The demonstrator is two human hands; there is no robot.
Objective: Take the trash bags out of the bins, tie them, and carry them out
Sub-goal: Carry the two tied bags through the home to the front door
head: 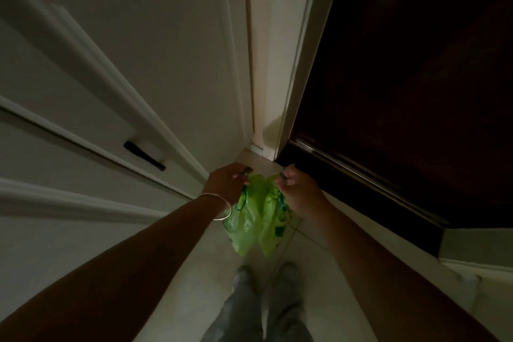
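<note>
Two bare hands reach forward and down, each pinching one side of a green bag's mouth. The left hand [229,179], a thin bangle [219,208] on its wrist, grips the left edge; the right hand [297,189] grips the right edge. The hands are held a little apart, with the bag's top stretched between them.

The bag [254,221] is thin, translucent green plastic. It hangs below the hands, off the floor [194,272], in front of the person's feet [266,272]. Blue bands, probably handles or a drawstring, show near each hand. The bag looks slack and light; what it holds cannot be made out in the dim light.

This looks like the tying step: the bag is out of its bin but its mouth is not yet knotted. The next move likely calls for bringing the two gripped edges together, crossing them and pulling a knot snug without tearing the thin plastic.

Left of the bag stands a pale panelled door [111,91] with a dark handle [144,155]. Right of the bag is a dark wooden door [416,91]. No bin is visible.
</note>
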